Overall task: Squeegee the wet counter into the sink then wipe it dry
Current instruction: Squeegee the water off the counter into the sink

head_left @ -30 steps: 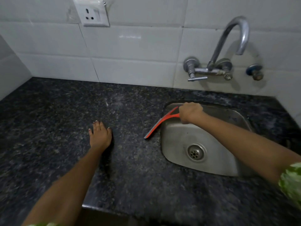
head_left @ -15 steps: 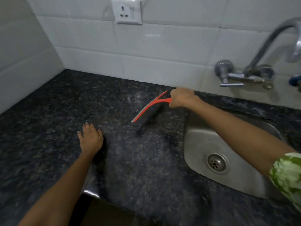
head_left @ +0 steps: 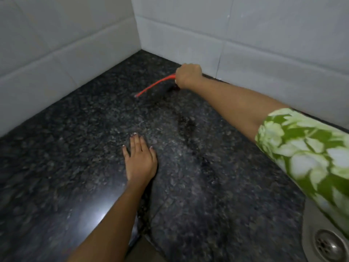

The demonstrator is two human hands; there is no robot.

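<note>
Your right arm wears a short sleeve [head_left: 309,156], green w/ big pale-white leaf or flower print, fabric loose, hem ending approx. at the elbow; forearm below it is bare. Your left arm is bare as far as the pic shows, no sleeve edge visible. Left hand [head_left: 140,159]: nails look pale/light-tipped. Right hand [head_left: 187,75]: nails not visible. Edges blurred.

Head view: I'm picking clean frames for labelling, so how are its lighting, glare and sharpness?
Head view: dim overall; a bright glare patch on the granite counter near its front edge; the green floral sleeve and squeegee in the right hand are motion-blurred; the flat left hand is fairly sharp; wide-angle lens bends the tile lines.
</note>
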